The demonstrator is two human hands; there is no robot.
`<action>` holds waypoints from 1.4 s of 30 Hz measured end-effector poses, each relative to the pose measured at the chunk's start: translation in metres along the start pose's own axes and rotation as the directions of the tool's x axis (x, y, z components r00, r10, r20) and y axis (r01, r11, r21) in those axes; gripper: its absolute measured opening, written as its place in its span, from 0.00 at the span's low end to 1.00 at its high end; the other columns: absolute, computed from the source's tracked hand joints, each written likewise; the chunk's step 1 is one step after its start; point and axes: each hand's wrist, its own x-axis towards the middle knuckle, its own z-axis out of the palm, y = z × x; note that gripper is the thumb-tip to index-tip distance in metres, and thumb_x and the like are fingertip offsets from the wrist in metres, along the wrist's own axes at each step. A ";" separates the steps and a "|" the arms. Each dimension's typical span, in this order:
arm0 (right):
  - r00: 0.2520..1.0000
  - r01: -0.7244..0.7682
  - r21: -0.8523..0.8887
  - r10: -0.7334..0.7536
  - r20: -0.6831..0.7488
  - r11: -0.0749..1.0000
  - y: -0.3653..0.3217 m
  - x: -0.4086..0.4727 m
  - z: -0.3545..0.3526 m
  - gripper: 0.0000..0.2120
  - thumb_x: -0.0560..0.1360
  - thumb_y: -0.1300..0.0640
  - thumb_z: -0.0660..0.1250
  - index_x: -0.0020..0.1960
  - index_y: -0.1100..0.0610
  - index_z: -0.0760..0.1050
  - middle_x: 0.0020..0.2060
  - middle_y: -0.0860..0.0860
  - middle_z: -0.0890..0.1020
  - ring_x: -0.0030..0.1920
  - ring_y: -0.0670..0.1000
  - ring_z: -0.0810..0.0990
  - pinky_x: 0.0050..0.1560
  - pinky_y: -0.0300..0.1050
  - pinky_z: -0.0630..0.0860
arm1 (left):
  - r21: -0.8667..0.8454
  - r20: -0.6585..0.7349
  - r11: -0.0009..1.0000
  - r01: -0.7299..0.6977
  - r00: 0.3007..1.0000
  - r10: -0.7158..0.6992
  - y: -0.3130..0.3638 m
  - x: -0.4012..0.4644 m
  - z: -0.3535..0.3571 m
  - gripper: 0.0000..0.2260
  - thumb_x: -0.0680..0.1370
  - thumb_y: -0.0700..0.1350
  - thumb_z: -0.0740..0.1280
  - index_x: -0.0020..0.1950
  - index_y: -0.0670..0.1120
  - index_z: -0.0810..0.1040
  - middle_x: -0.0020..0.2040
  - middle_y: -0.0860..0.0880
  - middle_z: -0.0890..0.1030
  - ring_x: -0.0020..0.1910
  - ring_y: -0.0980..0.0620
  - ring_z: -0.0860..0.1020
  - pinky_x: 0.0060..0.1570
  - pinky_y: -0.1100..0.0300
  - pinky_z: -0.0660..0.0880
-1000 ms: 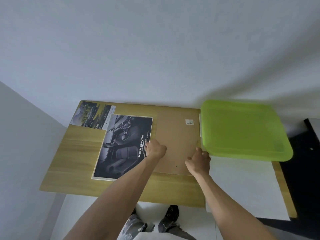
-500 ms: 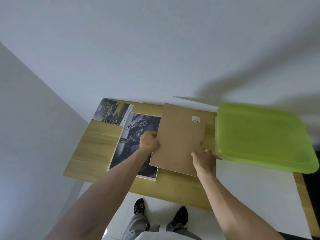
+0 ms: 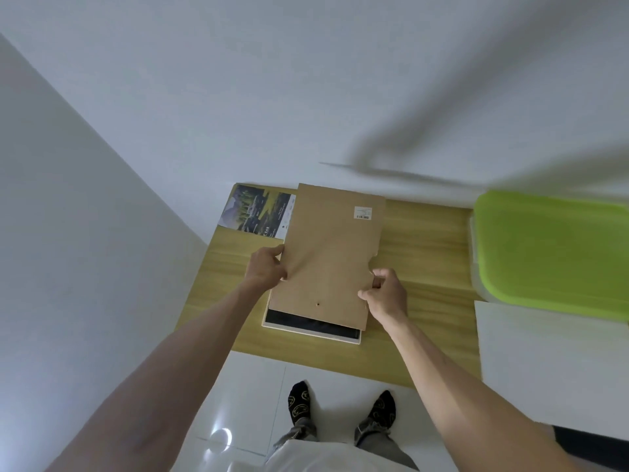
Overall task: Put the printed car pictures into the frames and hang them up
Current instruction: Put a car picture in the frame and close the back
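Gripping backing board [image 3: 326, 253], barcode sticker [image 3: 363, 212], both hands

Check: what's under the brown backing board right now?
Under the brown backing board, held by the left hand and right hand, only the near strip of a dark print with its white border shows. The rest is covered.

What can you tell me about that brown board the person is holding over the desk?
The brown board is a flat, thin rectangular panel that looks like fibreboard. It has a small white barcode sticker near its far right corner, a tiny dark hole near its near edge and a notch in its right edge. The left hand grips its left edge, the right hand its right. It covers most of a dark picture on the wooden desk.
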 end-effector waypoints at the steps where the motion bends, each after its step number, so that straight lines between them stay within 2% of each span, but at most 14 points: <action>1: 1.000 0.006 -0.021 -0.007 -0.009 1.000 0.000 -0.002 0.007 0.24 0.72 0.68 0.73 0.65 0.58 0.72 0.41 0.45 0.77 0.38 0.41 0.76 0.34 0.30 0.69 | 0.014 0.003 1.000 -0.016 1.000 0.016 -0.008 0.001 -0.003 0.33 0.68 0.31 0.72 0.73 0.44 0.71 0.39 0.47 0.81 0.41 0.46 0.80 0.50 0.52 0.79; 4: 0.999 0.019 -0.068 -0.021 -0.026 0.997 0.002 -0.009 0.022 0.24 0.72 0.67 0.72 0.66 0.58 0.70 0.42 0.47 0.77 0.38 0.43 0.76 0.33 0.31 0.68 | -0.003 0.026 0.999 -0.039 0.999 0.039 -0.022 0.000 -0.008 0.32 0.70 0.30 0.71 0.73 0.45 0.70 0.34 0.49 0.80 0.39 0.48 0.80 0.46 0.56 0.78; 8: 0.999 -0.017 -0.112 0.012 -0.050 0.994 0.010 -0.014 0.031 0.25 0.72 0.68 0.70 0.67 0.59 0.70 0.48 0.53 0.79 0.43 0.51 0.78 0.41 0.41 0.71 | 0.007 0.070 0.997 -0.078 0.995 0.077 -0.036 -0.003 -0.007 0.32 0.68 0.29 0.70 0.71 0.46 0.73 0.32 0.49 0.79 0.33 0.53 0.78 0.41 0.60 0.74; 12: 0.996 -0.044 -0.157 0.031 -0.088 0.987 0.014 -0.015 0.033 0.22 0.74 0.69 0.67 0.66 0.59 0.70 0.45 0.50 0.77 0.39 0.47 0.77 0.36 0.38 0.70 | -0.021 0.113 0.993 -0.117 0.986 0.118 -0.048 -0.004 -0.003 0.27 0.66 0.28 0.69 0.64 0.44 0.80 0.28 0.49 0.77 0.31 0.53 0.76 0.47 0.53 0.79; 15: 0.993 -0.059 -0.204 0.038 -0.108 0.977 0.015 -0.015 0.036 0.22 0.73 0.69 0.67 0.66 0.60 0.71 0.50 0.53 0.79 0.39 0.46 0.76 0.34 0.34 0.70 | 0.000 0.110 0.997 -0.079 0.991 0.078 -0.055 0.001 0.000 0.28 0.66 0.30 0.73 0.66 0.44 0.78 0.31 0.49 0.79 0.35 0.53 0.78 0.48 0.55 0.78; 20: 0.990 -0.065 -0.253 0.031 -0.136 0.965 0.017 -0.016 0.045 0.25 0.69 0.69 0.71 0.65 0.60 0.73 0.56 0.56 0.80 0.54 0.56 0.80 0.56 0.49 0.77 | 0.039 0.123 0.999 -0.030 0.992 0.025 -0.061 0.004 0.006 0.27 0.67 0.34 0.76 0.65 0.45 0.79 0.33 0.51 0.78 0.36 0.53 0.75 0.47 0.61 0.74; 25: 0.988 -0.050 -0.361 -0.007 -0.155 0.931 0.012 -0.017 0.048 0.24 0.70 0.69 0.70 0.65 0.59 0.74 0.57 0.56 0.78 0.56 0.56 0.79 0.53 0.46 0.75 | 0.042 0.118 0.999 -0.033 0.993 0.028 -0.063 0.005 0.009 0.24 0.68 0.33 0.75 0.64 0.45 0.80 0.42 0.49 0.79 0.39 0.52 0.77 0.43 0.62 0.72; 27: 0.993 -0.043 -0.431 -0.008 -0.115 0.902 0.008 -0.018 0.047 0.21 0.72 0.68 0.71 0.64 0.59 0.76 0.61 0.57 0.75 0.55 0.57 0.79 0.50 0.44 0.73 | 0.097 0.137 0.994 -0.048 0.990 0.034 -0.061 0.007 0.009 0.21 0.67 0.34 0.75 0.60 0.44 0.82 0.46 0.47 0.82 0.45 0.48 0.80 0.46 0.58 0.76; 30: 0.999 0.018 -0.595 -0.045 -0.030 0.803 0.008 -0.018 0.050 0.10 0.76 0.69 0.66 0.51 0.58 0.83 0.60 0.58 0.73 0.51 0.57 0.80 0.49 0.45 0.77 | 0.283 0.187 0.946 -0.157 0.976 0.107 -0.053 0.011 0.008 0.13 0.67 0.36 0.74 0.50 0.42 0.83 0.48 0.44 0.83 0.49 0.41 0.80 0.46 0.55 0.76; 34: 0.999 0.034 -0.682 -0.049 -0.003 0.730 0.003 -0.014 0.051 0.09 0.75 0.69 0.65 0.53 0.61 0.77 0.58 0.57 0.72 0.41 0.54 0.77 0.43 0.47 0.78 | 0.548 0.262 0.765 -0.340 0.937 0.229 -0.040 0.011 0.008 0.17 0.70 0.37 0.74 0.57 0.36 0.76 0.57 0.39 0.78 0.55 0.37 0.78 0.48 0.48 0.77; 35: 0.999 0.019 -0.722 -0.033 -0.005 0.692 -0.005 -0.012 0.048 0.13 0.74 0.67 0.69 0.57 0.60 0.74 0.59 0.57 0.71 0.45 0.55 0.78 0.43 0.46 0.77 | 0.582 0.270 0.725 -0.368 0.929 0.254 -0.036 0.012 0.007 0.23 0.69 0.37 0.75 0.61 0.37 0.73 0.59 0.39 0.75 0.57 0.38 0.77 0.48 0.47 0.76; 37: 0.999 0.024 -0.839 -0.033 0.007 0.544 -0.017 -0.003 0.043 0.33 0.67 0.59 0.79 0.67 0.57 0.66 0.65 0.57 0.66 0.60 0.56 0.74 0.48 0.47 0.77 | 0.659 0.282 0.630 -0.412 0.911 0.301 -0.029 0.020 0.008 0.41 0.64 0.41 0.81 0.71 0.38 0.63 0.65 0.41 0.69 0.64 0.40 0.71 0.53 0.49 0.75; 39: 0.993 0.108 -0.917 -0.077 0.084 0.384 -0.026 0.009 0.041 0.54 0.62 0.52 0.83 0.77 0.56 0.52 0.74 0.59 0.56 0.73 0.58 0.63 0.65 0.50 0.72 | 0.704 0.337 0.543 -0.458 0.888 0.313 -0.021 0.031 0.007 0.55 0.60 0.45 0.83 0.77 0.37 0.53 0.75 0.38 0.60 0.73 0.39 0.62 0.68 0.49 0.67; 42: 0.969 0.246 -0.946 -0.061 0.238 0.212 -0.034 0.025 0.045 0.67 0.63 0.50 0.83 0.80 0.60 0.34 0.79 0.60 0.38 0.80 0.60 0.44 0.78 0.56 0.53 | 0.711 0.433 0.506 -0.487 0.872 0.231 -0.016 0.047 0.008 0.58 0.65 0.43 0.81 0.79 0.37 0.40 0.79 0.40 0.41 0.79 0.41 0.44 0.77 0.49 0.50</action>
